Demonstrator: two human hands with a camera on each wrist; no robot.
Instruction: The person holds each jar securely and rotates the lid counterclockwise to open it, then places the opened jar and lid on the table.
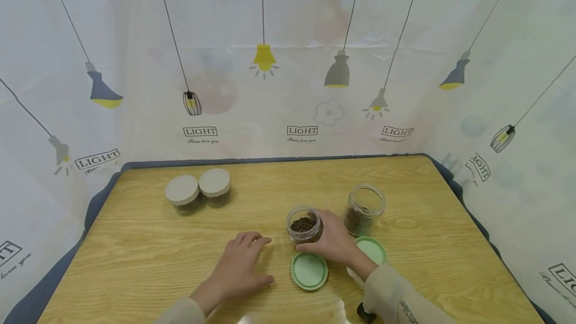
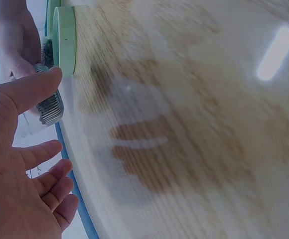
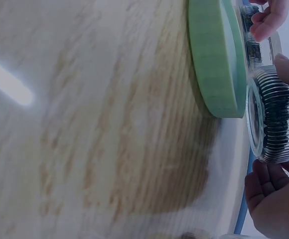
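Note:
My right hand (image 1: 335,241) grips a small clear jar (image 1: 297,236) without a lid, fingers round its far side and thumb at the near side. Dark brown beans or grains (image 1: 303,224) show inside it. In the right wrist view the ribbed jar (image 3: 276,114) sits between thumb and fingers; whether it touches the table I cannot tell. My left hand (image 1: 240,266) is left of the jar, apart from it, palm towards it, with fingers spread and nothing held. Just in front of the jar lies a green lid (image 1: 309,271).
A taller uncovered glass jar (image 1: 360,219) with dark contents stands to the right. Another green lid (image 1: 373,250) lies before it, partly behind my right wrist. Two jars with white lids, the left (image 1: 182,190) and right (image 1: 215,182), stand together at the back left of the wooden table (image 1: 135,244).

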